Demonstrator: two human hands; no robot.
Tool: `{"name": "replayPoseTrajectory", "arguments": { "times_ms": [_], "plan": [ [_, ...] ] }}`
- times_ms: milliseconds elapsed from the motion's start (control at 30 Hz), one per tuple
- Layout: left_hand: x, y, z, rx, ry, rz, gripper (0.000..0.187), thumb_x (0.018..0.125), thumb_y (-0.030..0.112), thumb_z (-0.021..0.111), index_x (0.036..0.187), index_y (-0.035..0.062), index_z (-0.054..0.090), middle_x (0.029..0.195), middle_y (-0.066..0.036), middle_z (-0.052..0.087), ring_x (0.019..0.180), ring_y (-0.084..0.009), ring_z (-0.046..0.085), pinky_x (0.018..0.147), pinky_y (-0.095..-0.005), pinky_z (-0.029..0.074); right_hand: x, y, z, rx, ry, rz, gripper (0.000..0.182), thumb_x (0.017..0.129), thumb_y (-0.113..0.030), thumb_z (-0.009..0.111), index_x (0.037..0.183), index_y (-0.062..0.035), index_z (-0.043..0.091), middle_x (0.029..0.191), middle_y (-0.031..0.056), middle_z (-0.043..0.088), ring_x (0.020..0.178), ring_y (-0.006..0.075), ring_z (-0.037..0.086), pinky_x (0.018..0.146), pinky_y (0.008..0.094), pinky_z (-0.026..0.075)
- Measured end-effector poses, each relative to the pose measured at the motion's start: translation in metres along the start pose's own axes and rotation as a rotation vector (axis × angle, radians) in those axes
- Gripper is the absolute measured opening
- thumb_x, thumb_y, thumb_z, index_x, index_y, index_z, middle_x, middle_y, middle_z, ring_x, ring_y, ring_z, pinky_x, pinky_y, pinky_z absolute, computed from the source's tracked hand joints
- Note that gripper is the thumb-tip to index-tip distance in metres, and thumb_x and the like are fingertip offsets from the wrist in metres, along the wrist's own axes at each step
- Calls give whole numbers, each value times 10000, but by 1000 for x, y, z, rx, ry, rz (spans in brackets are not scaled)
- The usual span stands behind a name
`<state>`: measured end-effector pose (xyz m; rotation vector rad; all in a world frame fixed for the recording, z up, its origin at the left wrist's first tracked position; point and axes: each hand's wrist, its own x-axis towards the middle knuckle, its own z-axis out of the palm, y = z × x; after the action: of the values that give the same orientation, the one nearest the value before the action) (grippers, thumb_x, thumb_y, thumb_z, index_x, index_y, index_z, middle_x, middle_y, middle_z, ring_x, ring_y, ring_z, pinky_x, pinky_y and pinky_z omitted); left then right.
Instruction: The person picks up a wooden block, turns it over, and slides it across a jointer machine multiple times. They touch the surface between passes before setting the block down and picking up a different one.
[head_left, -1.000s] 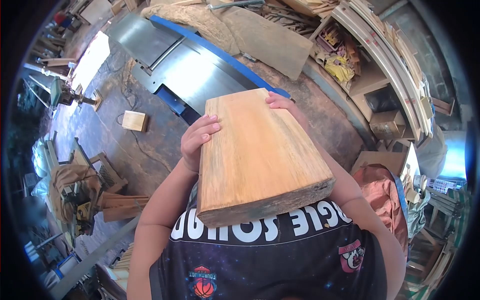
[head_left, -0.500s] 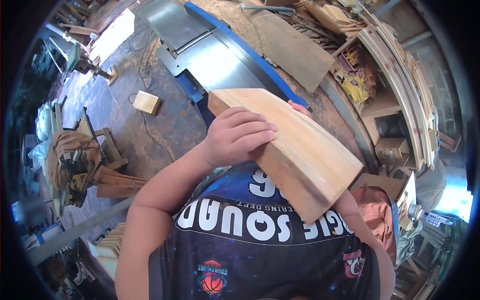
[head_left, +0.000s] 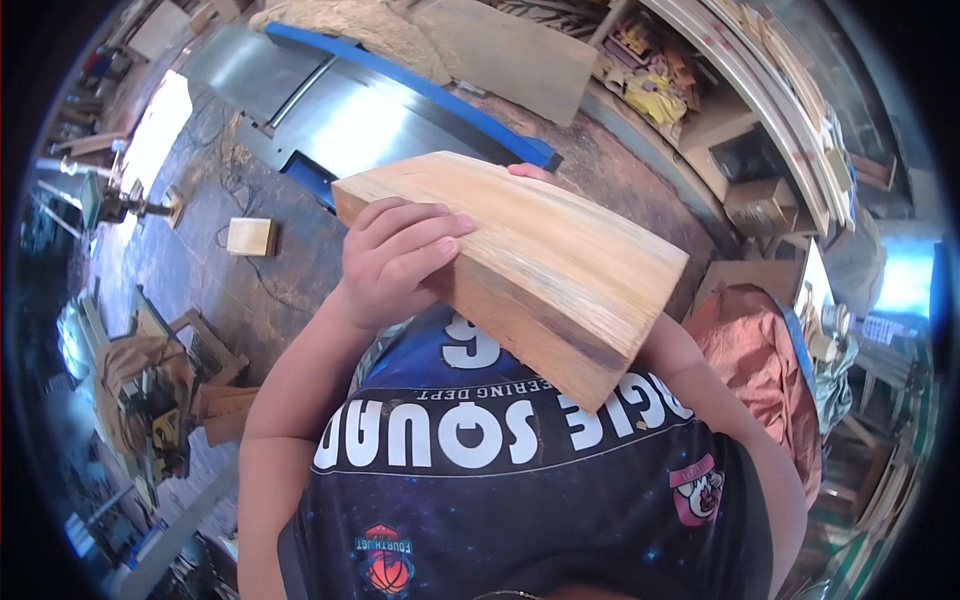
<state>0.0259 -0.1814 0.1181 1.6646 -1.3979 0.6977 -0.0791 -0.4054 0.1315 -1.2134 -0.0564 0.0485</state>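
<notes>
A thick wooden block [head_left: 560,245], pale on its broad face with a darker, rougher long edge, is held up tilted in front of my chest. My left hand [head_left: 400,255] is closed around its left end, fingers over the broad face. On the far side, my right hand [head_left: 530,172] supports the block; only some fingertips show above its upper edge, and the rest is hidden behind the wood. Just beyond the block lies the metal bed of a jointer [head_left: 345,125] with a long blue fence [head_left: 420,90].
A small wooden block [head_left: 252,237] sits on the floor at left, a cable beside it. Shelving [head_left: 735,120] with planks and a cardboard box [head_left: 760,205] lines the right. A reddish crumpled sheet [head_left: 755,350] is near my right arm. A flat board [head_left: 520,60] lies behind the jointer.
My view has turned, so the jointer and floor appear further left. The block has shifted left and up in view and lies closer to level, both hands still on it.
</notes>
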Motion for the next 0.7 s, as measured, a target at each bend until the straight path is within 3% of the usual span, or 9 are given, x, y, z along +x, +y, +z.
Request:
{"name": "replayPoseTrajectory", "arguments": {
  "times_ms": [433,500,600,700],
  "plan": [
    [2,-7,9,-4,21,24,547,802,7,815,1251,97,516,1123,-121,766,932,-321,751,820,-433,587,5,8,-9,-27,112,-25,420,947,-172,718,1332,-53,599,1344,132,634,1378,291,531,1202,425,390],
    [0,-9,12,-7,25,20,546,802,7,825,1242,94,514,1123,-128,763,921,-328,753,816,-437,591,14,53,-40,-193,139,-161,421,934,-184,726,1319,-61,608,1327,125,646,1349,287,551,1191,417,399],
    [-7,-22,16,-29,83,15,515,895,82,789,1328,79,510,1213,-161,733,981,-328,747,836,-445,599,28,108,-80,-474,193,-432,429,887,-211,758,1277,-83,633,1274,107,677,1267,283,603,1157,400,425],
    [-32,-35,37,-123,210,-313,482,971,168,706,1401,61,516,1343,-167,650,1170,-316,643,983,-456,517,31,101,-82,-525,251,-482,489,804,-224,824,1240,-95,643,1202,105,684,1188,306,638,1107,406,450]
  ]
}}
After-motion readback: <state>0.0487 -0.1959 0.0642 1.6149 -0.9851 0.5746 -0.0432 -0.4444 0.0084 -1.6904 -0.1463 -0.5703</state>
